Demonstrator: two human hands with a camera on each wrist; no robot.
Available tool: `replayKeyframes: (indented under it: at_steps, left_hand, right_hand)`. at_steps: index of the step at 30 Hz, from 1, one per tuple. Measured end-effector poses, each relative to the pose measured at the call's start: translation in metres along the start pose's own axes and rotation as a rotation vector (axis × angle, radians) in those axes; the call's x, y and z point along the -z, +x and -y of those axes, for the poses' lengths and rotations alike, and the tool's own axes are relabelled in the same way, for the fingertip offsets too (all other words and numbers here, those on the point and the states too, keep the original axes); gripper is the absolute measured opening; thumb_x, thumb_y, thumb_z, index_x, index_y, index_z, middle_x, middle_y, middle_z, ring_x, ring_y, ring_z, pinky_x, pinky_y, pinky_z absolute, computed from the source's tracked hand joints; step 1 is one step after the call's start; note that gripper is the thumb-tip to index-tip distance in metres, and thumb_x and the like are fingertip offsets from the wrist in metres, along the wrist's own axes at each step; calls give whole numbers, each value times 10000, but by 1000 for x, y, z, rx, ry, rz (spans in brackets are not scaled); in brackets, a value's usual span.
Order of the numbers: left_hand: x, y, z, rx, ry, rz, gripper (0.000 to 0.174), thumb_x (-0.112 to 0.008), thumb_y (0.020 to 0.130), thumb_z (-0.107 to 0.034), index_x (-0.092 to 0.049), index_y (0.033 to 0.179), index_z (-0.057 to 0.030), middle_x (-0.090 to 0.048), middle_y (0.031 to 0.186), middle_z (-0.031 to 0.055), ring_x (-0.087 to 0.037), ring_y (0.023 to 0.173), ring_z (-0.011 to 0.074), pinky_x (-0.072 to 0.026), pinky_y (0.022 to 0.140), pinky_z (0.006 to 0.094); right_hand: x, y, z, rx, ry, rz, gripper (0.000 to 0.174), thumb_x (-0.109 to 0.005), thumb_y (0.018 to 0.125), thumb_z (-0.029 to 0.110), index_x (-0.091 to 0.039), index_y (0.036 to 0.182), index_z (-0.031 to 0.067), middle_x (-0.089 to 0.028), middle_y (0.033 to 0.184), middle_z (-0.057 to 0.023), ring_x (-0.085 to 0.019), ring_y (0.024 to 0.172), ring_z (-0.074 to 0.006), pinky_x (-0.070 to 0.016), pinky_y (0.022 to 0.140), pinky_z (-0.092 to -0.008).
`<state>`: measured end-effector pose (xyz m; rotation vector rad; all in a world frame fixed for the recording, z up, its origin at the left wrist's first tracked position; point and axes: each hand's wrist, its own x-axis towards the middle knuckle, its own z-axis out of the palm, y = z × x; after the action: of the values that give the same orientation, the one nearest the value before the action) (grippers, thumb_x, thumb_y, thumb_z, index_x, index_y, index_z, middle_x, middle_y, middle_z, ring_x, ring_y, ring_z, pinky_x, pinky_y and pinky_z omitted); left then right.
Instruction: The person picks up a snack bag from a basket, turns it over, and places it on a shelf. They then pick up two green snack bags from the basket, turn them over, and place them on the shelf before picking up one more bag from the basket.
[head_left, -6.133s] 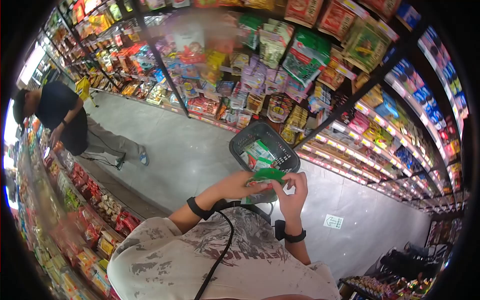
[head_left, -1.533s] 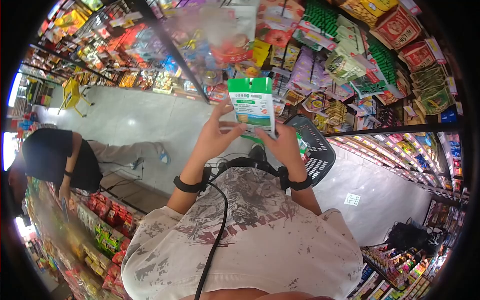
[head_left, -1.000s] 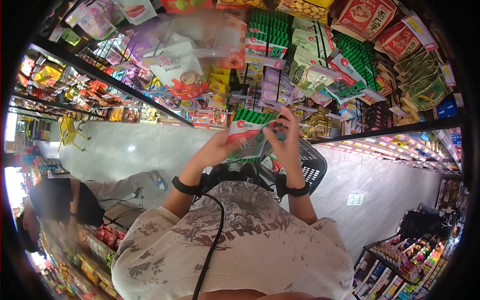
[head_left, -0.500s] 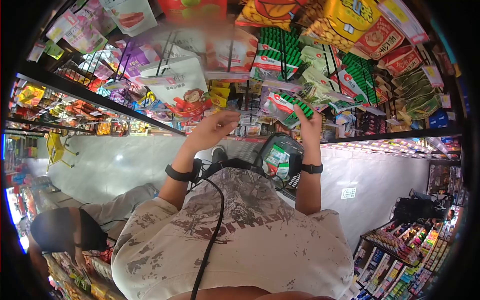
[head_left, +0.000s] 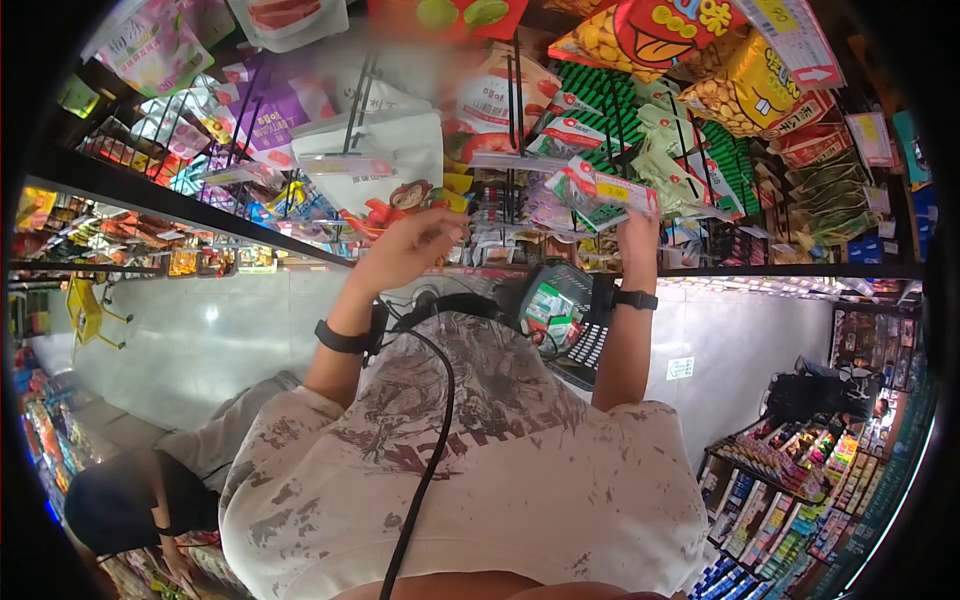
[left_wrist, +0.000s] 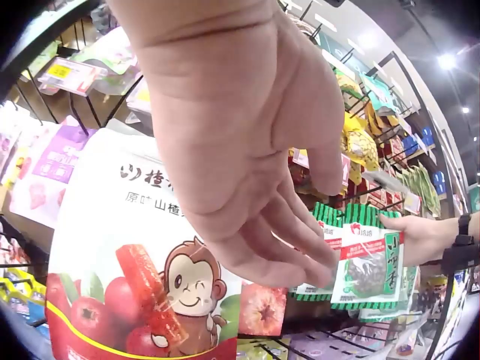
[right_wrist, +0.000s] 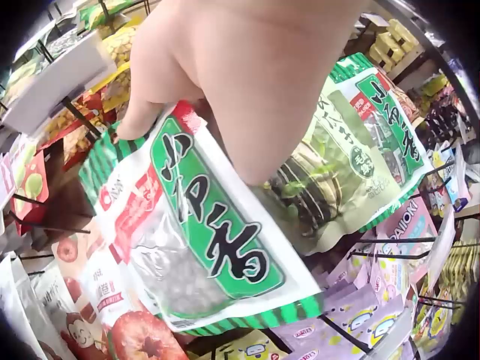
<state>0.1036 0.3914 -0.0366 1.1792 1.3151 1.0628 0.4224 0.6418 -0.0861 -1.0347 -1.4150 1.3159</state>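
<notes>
My right hand [head_left: 638, 245] pinches a green-and-white snack packet [right_wrist: 195, 232] by its striped top edge, with its clear window showing the filling. In the head view a price tag [head_left: 627, 193] overlaps that packet, which is close to the rack of matching green-striped packets [head_left: 600, 95]. My left hand [head_left: 405, 250] holds nothing, its fingers loosely bent. It hovers in front of a large white pouch [left_wrist: 105, 225] with a cartoon monkey and red fruit. Beside the right fingers hangs a pale green seed pouch [right_wrist: 337, 157].
A dark shopping basket [head_left: 588, 347] with green-and-white packets inside stands on the floor below my hands. Metal hooks [right_wrist: 341, 330] and price tags jut from the shelf. Another person [head_left: 135, 500] bends at the left, and a yellow stool [head_left: 85, 312] stands farther back.
The packet, first held by both hands near the basket, was raised back side up, then turned. My left hand let go; my right carried it up to the hanging rack.
</notes>
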Motion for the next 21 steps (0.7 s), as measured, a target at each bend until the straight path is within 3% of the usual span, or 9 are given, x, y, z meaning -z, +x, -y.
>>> replayKeyframes:
  at_steps: [2,5,6,9,15,18,21]
  left_hand:
    - [4,-4,1,45,-19,-14,344,-554,1054,-203,-582,1316,18,-678,1226,106,-633,1167,163,-485,988,306]
    - [11,-7,5,39,-35,6,345,-556,1054,-205,-580,1314,20,-682,1216,102,-642,1147,161,-494,978,305]
    - [14,-8,6,22,-20,11,344,-556,1054,-207,-581,1312,20,-685,1208,101,-645,1139,159,-496,975,304]
    - [20,-10,11,-19,-5,15,339,-556,1054,-209,-587,1305,17,-694,1184,97,-650,1123,155,-499,969,300]
    - [25,-20,9,-4,-4,13,331,-546,1057,-212,-595,1299,8,-700,1155,96,-653,1097,154,-505,953,298]
    - [26,-25,25,-111,-22,-53,330,-573,1041,-236,-613,1296,-31,-713,1041,42,-607,857,74,-511,759,257]
    - [30,-34,23,0,-86,-41,328,-531,1061,-204,-589,1298,16,-692,1150,94,-649,1101,160,-508,946,306]
  right_hand:
    - [7,0,-2,-85,311,41,269,-629,924,15,-624,1193,9,-674,1188,-110,-649,1069,-232,-500,944,-350]
    - [16,7,-13,-142,452,78,330,-630,909,-1,-587,1236,11,-651,1234,-130,-633,1123,-247,-487,1007,-375]
    - [8,3,3,-129,473,153,367,-649,905,7,-565,1263,16,-645,1241,-132,-626,1138,-254,-472,1043,-407]
    - [0,6,5,-146,471,46,359,-688,874,12,-565,1210,36,-660,1199,-120,-644,1094,-246,-476,1032,-421]
    - [-3,24,0,-24,505,211,375,-670,924,67,-554,1280,44,-627,1223,-115,-604,1151,-256,-455,1058,-440]
    - [-6,35,1,-73,380,196,328,-619,969,121,-548,1279,41,-622,1204,-109,-600,1137,-254,-461,1051,-449]
    - [-12,30,4,-49,443,160,300,-564,1002,148,-547,1276,29,-621,1196,-119,-601,1129,-259,-473,1030,-438]
